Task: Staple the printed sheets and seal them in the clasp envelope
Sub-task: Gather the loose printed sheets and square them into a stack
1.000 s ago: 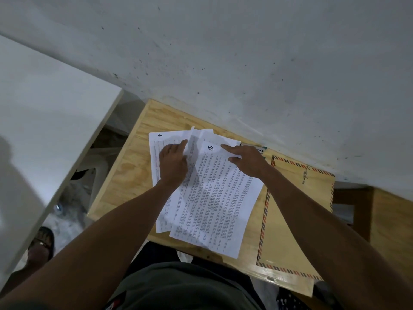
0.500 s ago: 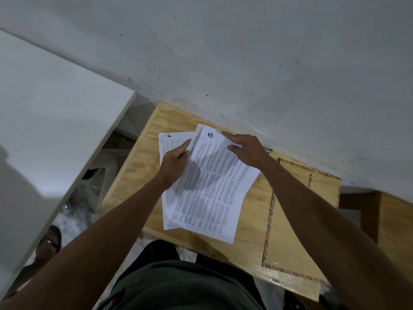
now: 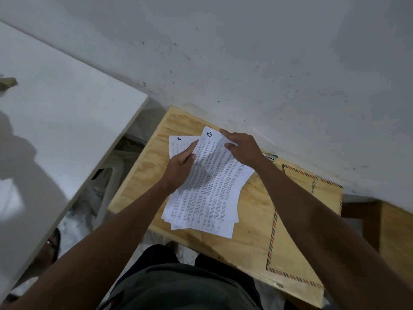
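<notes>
On plywood desk [image 3: 143,175], hands [image 3: 178,168] gather sheets [image 3: 210,193].

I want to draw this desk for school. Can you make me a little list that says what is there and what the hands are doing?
Surface: wooden desk against a wall
Papers: printed sheets, loosely stacked, edges uneven
Left hand: grips the sheets' left edge
Right hand: holds the top sheet's upper corner
Envelope: brown, striped border, lying flat to the right
Stapler: not visible

At frame centre, the white printed sheets [image 3: 210,189] are showing dense black text. At lower right, the tan clasp envelope [image 3: 297,231] is showing a red-and-dark striped border, lying on the pale wood-grain worktop [image 3: 143,175].
</notes>
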